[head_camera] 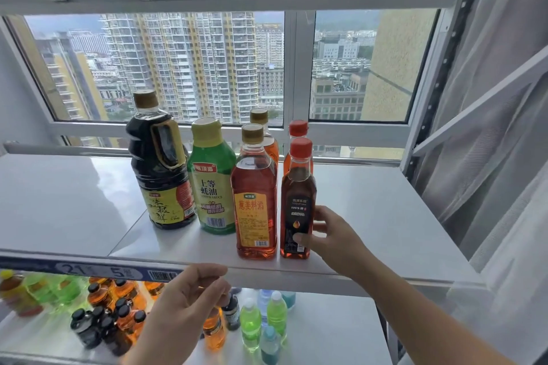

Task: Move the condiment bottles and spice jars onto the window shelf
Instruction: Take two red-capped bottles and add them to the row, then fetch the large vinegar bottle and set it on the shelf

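status: six bottles on window shelf, right hand on front oil bottle

window shelf (74, 201) is a white panel running in front of the window (178, 68). six condiment bottles stand upright on it in a tight group near the middle. order from the left:

- soy sauce bottle (160, 163), dark, with a moulded handle and a tan cap.
- oyster sauce bottle (212, 184), green with a yellow cap, just beside the soy sauce bottle.
- cooking wine bottle (256, 201), near the front edge, with a second cooking wine bottle (262, 120) directly behind it.
- red-capped oil bottle (298, 187), near the front edge, with a second red-capped bottle (298, 129) directly behind it.

right hand (332, 234) reaches in from the lower right and grips the red-capped oil bottle low on its body. the thumb lies across the black label on the front. the fingers (321, 213) wrap round the bottle's right side. the bottle stands upright, just beside the cooking wine bottle on its left.

left hand (186, 299) hangs below and in front of the shelf's front edge. its fingers are loosely curled, thumb close to the forefinger, and nothing shows between them.

label strip (89, 270), marked 21 and 5, runs along the front edge at the left. lower shelf (326, 320) beneath carries many small bottles (124, 317): orange ones with black caps, green ones and blue ones. pale curtain (504, 98) hangs at the right.
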### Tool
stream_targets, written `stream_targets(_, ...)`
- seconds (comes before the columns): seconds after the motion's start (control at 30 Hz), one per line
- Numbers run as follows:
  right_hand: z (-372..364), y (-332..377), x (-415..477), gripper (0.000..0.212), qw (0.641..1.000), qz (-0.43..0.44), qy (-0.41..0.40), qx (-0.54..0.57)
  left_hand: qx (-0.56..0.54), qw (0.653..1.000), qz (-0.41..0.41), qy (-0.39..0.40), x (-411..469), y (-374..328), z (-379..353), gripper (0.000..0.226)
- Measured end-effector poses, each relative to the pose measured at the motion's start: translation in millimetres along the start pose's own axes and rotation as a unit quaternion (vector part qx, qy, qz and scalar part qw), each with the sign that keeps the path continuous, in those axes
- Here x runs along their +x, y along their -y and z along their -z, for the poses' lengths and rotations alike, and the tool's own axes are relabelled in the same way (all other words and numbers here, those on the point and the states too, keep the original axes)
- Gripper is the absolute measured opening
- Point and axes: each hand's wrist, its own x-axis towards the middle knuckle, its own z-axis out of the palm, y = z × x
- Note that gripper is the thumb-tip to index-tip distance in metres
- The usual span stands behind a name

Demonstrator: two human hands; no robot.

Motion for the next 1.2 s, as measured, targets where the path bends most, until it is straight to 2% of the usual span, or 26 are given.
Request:
stream_targets(0.17,1,-15,-20,0.061,0.999,-0.010,-0.025,-0.032,0.006,1.000,0.002,0.013,-1,0,-8,0.013)
stream_targets(0.3,14,-37,-53,0.032,0.996,0.011,-0.078,-0.051,0.024,0.999,0.008,0.035,-3,3,-15,0.010)
stream_targets(0.4,27,-50,-76,0.018,0.993,0.022,-0.096,-0.066,0.085,0.996,-0.009,0.038,-6,3,-23,0.009)
stream_targets(0.57,50,-69,-112,0.014,0.986,0.011,-0.077,-0.145,0.251,0.964,-0.064,0.057,-17,0,-39,0.017)
stream_targets(0.67,60,-75,-137,0.014,0.985,-0.006,-0.078,-0.156,0.293,0.949,-0.074,0.088,-25,2,-51,0.014)
stream_targets(0.8,69,-71,-174,0.014,0.979,-0.028,-0.098,-0.176,0.288,0.942,-0.114,0.127,-35,1,-75,0.013)
stream_targets(0.93,70,-54,-222,0.021,0.967,-0.061,-0.142,-0.203,0.232,0.944,-0.152,0.176,-47,-7,-95,0.011)
stream_targets(1.2,24,-5,-328,0.023,0.930,-0.144,-0.258,-0.220,0.179,0.909,-0.216,0.309,-72,-6,-88,0.007)
